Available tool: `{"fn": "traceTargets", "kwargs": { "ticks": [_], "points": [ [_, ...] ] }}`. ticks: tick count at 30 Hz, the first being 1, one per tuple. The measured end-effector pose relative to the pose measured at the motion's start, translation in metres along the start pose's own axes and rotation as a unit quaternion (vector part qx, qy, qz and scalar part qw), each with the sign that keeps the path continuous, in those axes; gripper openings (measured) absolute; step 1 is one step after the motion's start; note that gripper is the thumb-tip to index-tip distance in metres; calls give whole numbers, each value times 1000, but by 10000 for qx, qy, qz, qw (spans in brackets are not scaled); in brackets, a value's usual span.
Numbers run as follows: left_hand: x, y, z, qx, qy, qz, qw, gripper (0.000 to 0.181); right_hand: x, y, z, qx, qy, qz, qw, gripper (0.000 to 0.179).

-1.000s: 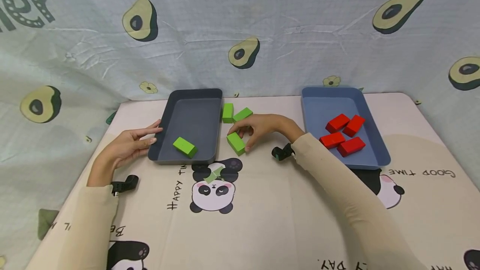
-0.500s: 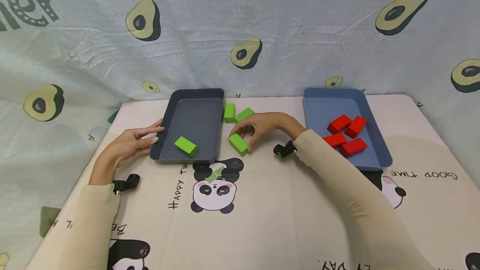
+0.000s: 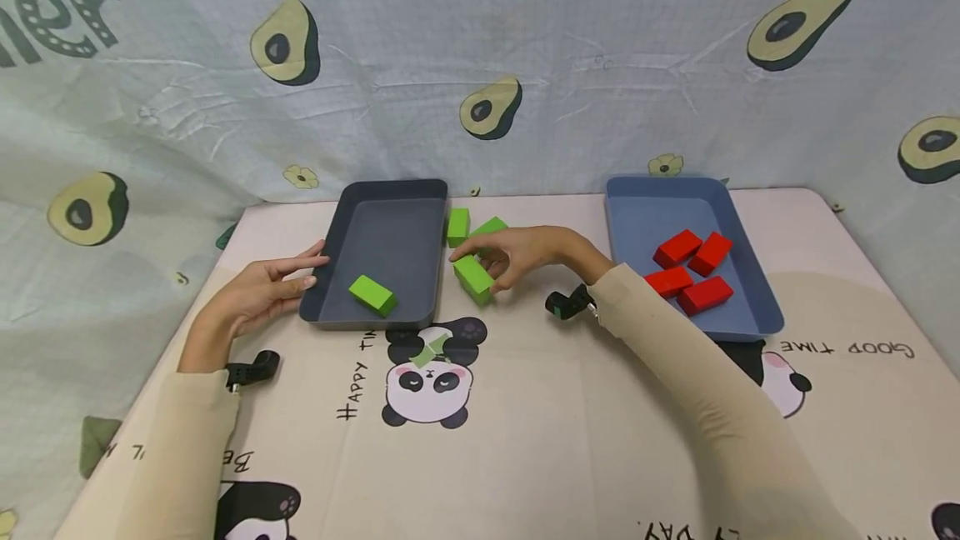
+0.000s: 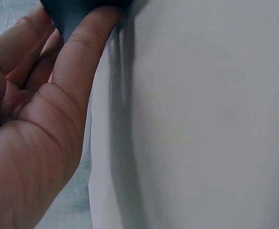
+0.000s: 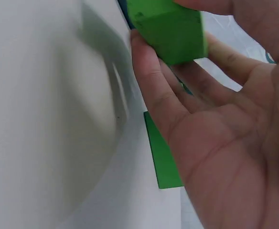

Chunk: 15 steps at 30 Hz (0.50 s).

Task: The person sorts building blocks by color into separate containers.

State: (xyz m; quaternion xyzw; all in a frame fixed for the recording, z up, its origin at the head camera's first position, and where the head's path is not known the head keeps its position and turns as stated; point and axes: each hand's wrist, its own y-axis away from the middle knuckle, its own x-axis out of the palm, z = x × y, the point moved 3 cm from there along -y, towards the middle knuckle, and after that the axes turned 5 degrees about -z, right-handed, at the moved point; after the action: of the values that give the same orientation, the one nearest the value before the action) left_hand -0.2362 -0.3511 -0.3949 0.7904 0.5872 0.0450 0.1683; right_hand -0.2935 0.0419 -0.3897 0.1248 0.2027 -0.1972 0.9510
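In the head view my right hand pinches a green block between thumb and fingers, just right of the dark grey tray. The right wrist view shows this green block held at the fingertips, raised off the table. Another green block lies in the near part of the dark grey tray. My left hand rests its fairly straight fingers on that tray's left rim. In the left wrist view, a finger of the left hand touches the dark tray wall.
Two more green blocks lie behind the right hand: one upright-looking block beside the tray, another block partly hidden. A blue tray at the right holds several red blocks. A patterned curtain hangs behind the table.
The right hand has drawn the green block up slightly and a little left; it now tilts off the table. The left hand stays at the tray rim.
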Motion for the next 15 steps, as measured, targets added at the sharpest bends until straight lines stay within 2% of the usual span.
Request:
{"fn": "traceTargets", "kwargs": {
  "ticks": [4, 8, 12, 15],
  "points": [
    [0, 0, 0, 21, 42, 36, 10000, 64, 0, 4, 0, 10, -87, -234, 9997, 73],
    [0, 0, 0, 31, 84, 55, 9999, 65, -1, 7, 1, 17, -499, -441, 9978, 74],
    [0, -1, 0, 33, 77, 49, 10000, 65, -1, 8, 3, -90, -877, -485, 9949, 78],
    [0, -1, 0, 29, 76, 47, 10000, 65, -1, 8, 6, -182, -913, -475, 9945, 82]
  ]
}}
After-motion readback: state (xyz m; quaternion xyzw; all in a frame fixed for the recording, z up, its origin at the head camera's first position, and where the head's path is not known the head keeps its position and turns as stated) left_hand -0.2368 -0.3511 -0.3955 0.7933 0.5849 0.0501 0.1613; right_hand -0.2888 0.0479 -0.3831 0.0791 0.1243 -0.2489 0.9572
